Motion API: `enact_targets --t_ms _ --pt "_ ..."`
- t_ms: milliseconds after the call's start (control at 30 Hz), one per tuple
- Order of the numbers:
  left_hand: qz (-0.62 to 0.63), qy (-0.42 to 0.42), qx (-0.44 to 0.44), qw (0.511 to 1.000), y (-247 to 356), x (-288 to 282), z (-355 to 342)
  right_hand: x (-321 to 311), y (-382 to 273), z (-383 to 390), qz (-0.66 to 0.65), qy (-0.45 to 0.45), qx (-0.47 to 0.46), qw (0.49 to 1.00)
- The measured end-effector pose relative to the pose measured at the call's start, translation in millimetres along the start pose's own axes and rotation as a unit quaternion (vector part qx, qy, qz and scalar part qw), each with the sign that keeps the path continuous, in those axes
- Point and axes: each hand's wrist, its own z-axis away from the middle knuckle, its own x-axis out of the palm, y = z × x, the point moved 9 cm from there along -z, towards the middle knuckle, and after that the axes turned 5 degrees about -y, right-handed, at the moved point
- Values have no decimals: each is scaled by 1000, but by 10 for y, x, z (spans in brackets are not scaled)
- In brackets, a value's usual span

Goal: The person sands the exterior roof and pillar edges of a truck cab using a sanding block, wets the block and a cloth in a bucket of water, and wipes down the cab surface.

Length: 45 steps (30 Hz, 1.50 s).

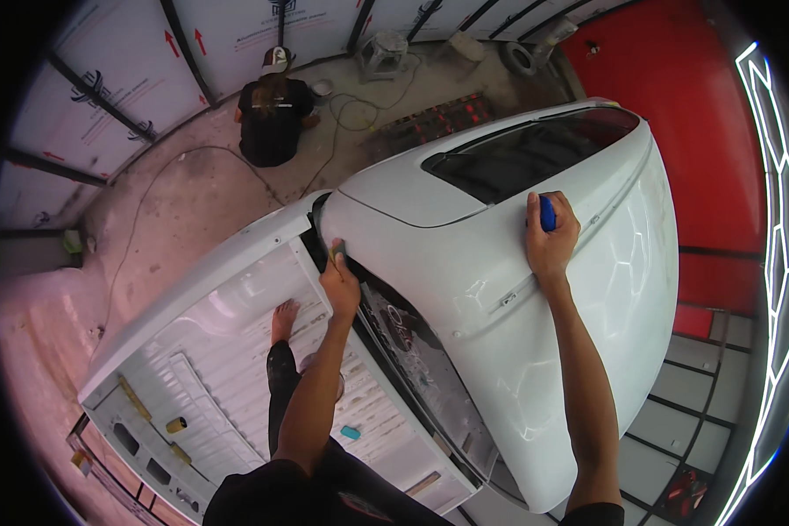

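My right hand [550, 241] is closed around a blue block [548, 213] on the white cab [438, 272] of a pickup, just below its dark window [526, 153] and beside a raised strip along the roof. My left hand [342, 282] is closed on a small olive-coloured piece [334, 254], too small to name, at the cab's rear edge. Under me is the white truck bed [197, 307], with my bare foot, a small yellow object [176, 425] and a small light-blue piece [351, 433] in it.
A co-worker [272, 114] crouches by the wall panels at the back left, near cables on the floor [167, 210]. A stool [381, 57], a tyre [517, 58] and a dark grate [425, 123] lie beyond the cab. A red wall [675, 88] stands at the right.
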Motion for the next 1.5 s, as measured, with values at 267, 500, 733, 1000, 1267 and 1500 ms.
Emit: enact_targets --t_ms 267,500,733,1000,1267,1500 --pt "25 -9 74 997 497 2 367 -40 78 39 14 4 4 1000" --pt "-61 -4 18 998 -240 -12 -268 64 -30 9 11 0 11 1000" --pt "-65 28 -2 998 -313 -124 -151 53 -59 -23 -11 -3 0 1000" --pt "11 42 30 999 180 4 309 -28 79 38 12 -11 12 1000" --pt "-22 21 113 993 215 109 246 -27 132 57 24 8 17 1000" --pt "-108 9 45 993 -333 -166 -485 91 -116 -28 -21 4 3 1000"
